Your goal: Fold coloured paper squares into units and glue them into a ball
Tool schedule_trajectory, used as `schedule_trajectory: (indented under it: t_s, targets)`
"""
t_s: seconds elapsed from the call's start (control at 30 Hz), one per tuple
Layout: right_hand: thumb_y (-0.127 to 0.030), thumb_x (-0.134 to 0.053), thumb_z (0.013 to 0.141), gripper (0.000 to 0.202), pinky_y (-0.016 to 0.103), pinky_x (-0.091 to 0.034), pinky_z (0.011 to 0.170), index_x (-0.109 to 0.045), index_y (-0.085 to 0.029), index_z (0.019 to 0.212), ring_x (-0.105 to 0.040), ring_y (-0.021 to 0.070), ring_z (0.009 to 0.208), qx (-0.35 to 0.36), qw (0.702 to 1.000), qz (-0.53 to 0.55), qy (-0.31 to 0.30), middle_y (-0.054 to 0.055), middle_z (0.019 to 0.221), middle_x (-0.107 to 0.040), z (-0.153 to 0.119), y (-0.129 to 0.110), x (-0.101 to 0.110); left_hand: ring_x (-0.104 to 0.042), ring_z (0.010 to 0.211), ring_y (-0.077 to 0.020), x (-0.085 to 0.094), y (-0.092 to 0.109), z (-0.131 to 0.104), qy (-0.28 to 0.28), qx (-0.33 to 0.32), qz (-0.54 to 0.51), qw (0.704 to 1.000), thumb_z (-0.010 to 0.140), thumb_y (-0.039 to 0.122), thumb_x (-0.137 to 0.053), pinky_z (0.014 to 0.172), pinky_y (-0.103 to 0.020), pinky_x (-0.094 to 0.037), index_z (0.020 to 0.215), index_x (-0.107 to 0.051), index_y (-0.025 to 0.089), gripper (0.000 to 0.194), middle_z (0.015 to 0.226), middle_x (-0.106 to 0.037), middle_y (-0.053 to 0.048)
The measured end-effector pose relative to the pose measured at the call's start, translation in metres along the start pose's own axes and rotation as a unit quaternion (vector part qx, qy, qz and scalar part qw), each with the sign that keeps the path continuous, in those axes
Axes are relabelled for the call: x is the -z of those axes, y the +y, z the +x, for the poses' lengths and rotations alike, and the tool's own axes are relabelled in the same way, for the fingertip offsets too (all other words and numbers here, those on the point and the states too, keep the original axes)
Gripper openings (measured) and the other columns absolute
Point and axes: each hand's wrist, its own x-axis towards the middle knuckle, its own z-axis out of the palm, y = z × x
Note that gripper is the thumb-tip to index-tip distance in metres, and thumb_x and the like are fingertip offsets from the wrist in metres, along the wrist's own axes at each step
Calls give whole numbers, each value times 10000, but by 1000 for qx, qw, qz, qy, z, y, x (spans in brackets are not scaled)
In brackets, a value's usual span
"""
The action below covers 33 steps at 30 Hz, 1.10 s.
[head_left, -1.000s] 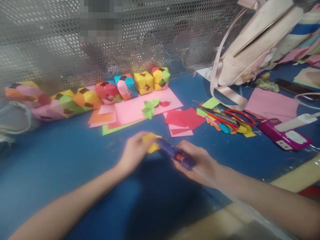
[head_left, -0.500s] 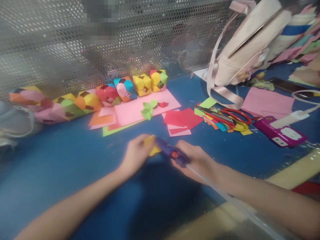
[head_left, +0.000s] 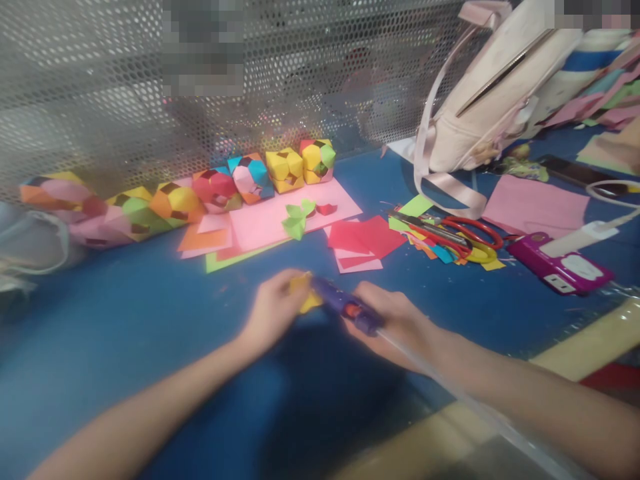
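Between the fingers of my left hand (head_left: 273,303) is a folded yellow paper piece (head_left: 311,301), partly covered by the thumb. My right hand (head_left: 393,317) wraps round a purple glue gun (head_left: 345,303), whose front end is at the yellow paper; whether it touches is too blurred to tell. A long whitish, see-through strand (head_left: 430,373) trails from the gun's rear along my right forearm. Just beyond my hands lie green folded paper pieces (head_left: 296,220) and a small red piece (head_left: 327,209) on a pink sheet (head_left: 255,230).
Several folded paper balls (head_left: 250,179) line the perforated metal panel (head_left: 300,87) at the back. Red paper sheets (head_left: 367,239), scissors (head_left: 450,233) over paper scraps, a purple power strip (head_left: 563,263), a pink sheet (head_left: 537,203) and a pale bag (head_left: 490,87) occupy the right side.
My right hand and the glue gun have shifted very slightly to the right. My left hand keeps its hold on the yellow paper, almost still.
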Motion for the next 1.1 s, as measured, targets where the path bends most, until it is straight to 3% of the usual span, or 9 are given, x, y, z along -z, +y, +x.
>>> schedule_trajectory:
  t_s: [1.1]
  targets:
    - [-219,-503,762,106,205,-251,444,-417,-200,702,-459,96,455,20,1000,5,6,-34,592,-506,-3,2,1,-565,615,-126,-2,-5,0,5,-28,19,999,773,317,-579,539,-196,-431,870,-653,158,201,784,-676,-22]
